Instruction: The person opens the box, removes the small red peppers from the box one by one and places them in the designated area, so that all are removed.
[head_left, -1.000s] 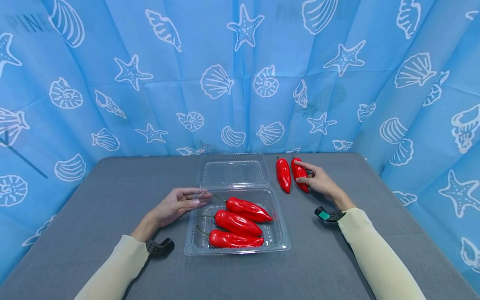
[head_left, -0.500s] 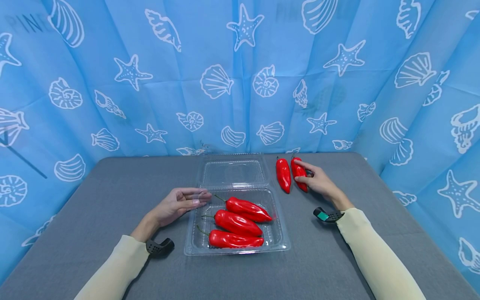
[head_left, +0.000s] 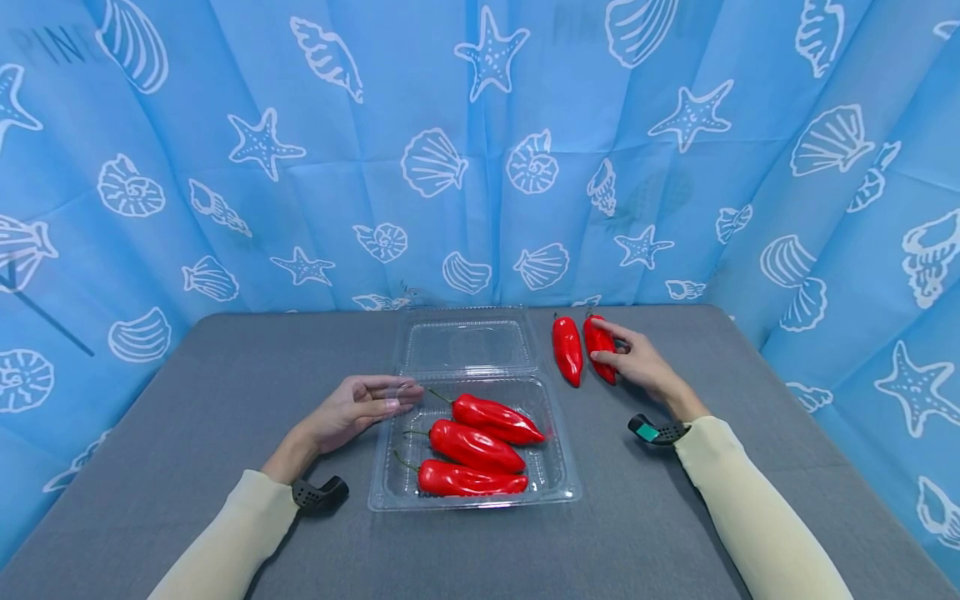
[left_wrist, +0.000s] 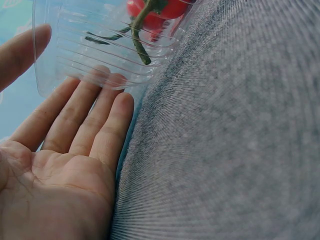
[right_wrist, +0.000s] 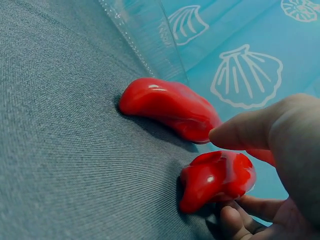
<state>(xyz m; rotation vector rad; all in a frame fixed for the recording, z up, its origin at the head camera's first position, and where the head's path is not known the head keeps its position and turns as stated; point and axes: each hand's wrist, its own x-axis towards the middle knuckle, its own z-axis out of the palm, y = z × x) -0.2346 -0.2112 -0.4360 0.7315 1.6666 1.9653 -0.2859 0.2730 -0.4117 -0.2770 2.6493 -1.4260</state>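
Observation:
In the head view, a clear plastic clamshell box (head_left: 567, 487) lies with its lid folded back. Three red chili peppers (head_left: 476, 446) with thin green stems lie side by side in it. My left hand (head_left: 360, 411) rests at the box's left wall, fingers straight; in the left wrist view the fingertips (left_wrist: 116, 80) meet the clear plastic. To the right of the lid, my right hand (head_left: 637, 360) holds the outer of two loose chili peppers (head_left: 597, 340) between thumb and fingers. The right wrist view shows that pepper (right_wrist: 212, 177) on the cloth, beside the other loose pepper (right_wrist: 165, 102).
The clear lid (head_left: 468, 342) lies flat behind the box. Grey cloth (head_left: 300, 542) covers the table. A blue curtain (head_left: 480, 167) with white shells and starfish hangs along its far edge and sides. A black band sits on each wrist.
My right hand and the pepper in it have shifted by a tiny amount. The left hand, the box and the other peppers stay in place.

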